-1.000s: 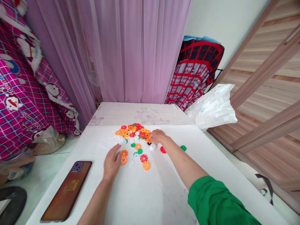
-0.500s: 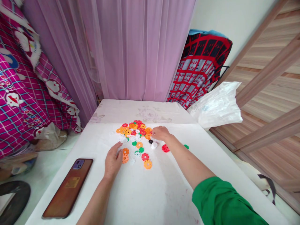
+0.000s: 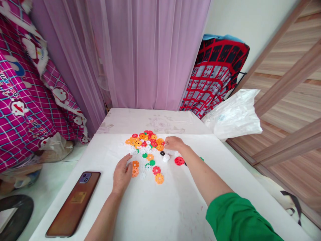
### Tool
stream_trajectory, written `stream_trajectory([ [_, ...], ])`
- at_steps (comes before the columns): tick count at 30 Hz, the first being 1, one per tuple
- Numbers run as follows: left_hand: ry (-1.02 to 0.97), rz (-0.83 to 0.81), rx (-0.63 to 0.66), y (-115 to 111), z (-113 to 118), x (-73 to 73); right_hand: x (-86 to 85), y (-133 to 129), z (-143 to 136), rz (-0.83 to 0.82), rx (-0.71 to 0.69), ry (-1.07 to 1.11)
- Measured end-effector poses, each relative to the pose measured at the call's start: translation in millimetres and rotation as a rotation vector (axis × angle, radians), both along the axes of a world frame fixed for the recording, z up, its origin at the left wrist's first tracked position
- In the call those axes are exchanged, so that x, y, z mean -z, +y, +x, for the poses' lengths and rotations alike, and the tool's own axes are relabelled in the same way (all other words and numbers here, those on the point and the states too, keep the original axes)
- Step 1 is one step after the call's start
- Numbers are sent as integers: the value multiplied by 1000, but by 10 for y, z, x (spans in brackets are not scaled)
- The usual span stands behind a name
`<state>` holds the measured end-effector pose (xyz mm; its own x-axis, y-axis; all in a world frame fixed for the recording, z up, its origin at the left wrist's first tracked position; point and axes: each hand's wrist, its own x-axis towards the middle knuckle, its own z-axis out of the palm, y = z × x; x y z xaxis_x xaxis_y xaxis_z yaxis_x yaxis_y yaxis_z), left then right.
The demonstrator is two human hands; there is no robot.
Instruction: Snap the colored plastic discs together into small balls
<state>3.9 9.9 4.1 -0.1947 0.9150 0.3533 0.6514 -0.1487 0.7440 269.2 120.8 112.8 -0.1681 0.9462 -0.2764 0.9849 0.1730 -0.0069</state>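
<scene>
Flower-shaped plastic discs in orange, red, green and white make a loose pile [image 3: 138, 143] on the table. My right hand [image 3: 175, 144] is at the pile's right edge, fingers bent together; what is between the fingertips is hidden. Just below it are a black disc [image 3: 162, 153] and a small white stack [image 3: 166, 157]. A red stack [image 3: 179, 161] lies beside my right forearm, partly covering a dark piece. My left hand [image 3: 122, 173] rests with fingers apart, close to two orange discs [image 3: 135, 172]. Nearer me lie a red disc [image 3: 156, 170] and a yellow-orange disc [image 3: 159, 178].
A brown phone [image 3: 74, 204] lies on the left of the white-covered table [image 3: 155, 214]. A white plastic bag [image 3: 234, 115] hangs by the far right edge. Behind the table is a purple curtain [image 3: 152, 57]; wooden doors [image 3: 288, 100] stand at the right.
The whole view has shifted slightly, with everything a little lower and to the right. Both hands keep nearly the same places relative to the discs.
</scene>
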Motion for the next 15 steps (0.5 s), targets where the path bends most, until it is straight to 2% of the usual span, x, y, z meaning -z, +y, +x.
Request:
stream_trajectory([
  [3, -1, -9, 0, 0, 0, -10, -50, -30, 195, 2, 0, 26],
  [6, -4, -8, 1, 1, 1, -21, -19, -111, 309, -1, -42, 37],
  [11, 3, 2, 7, 5, -3, -19, 134, -192, 316, 34, -124, 38],
  [15, 15, -5, 3, 2, -10, -3, 164, -205, 328, 38, -182, 35],
])
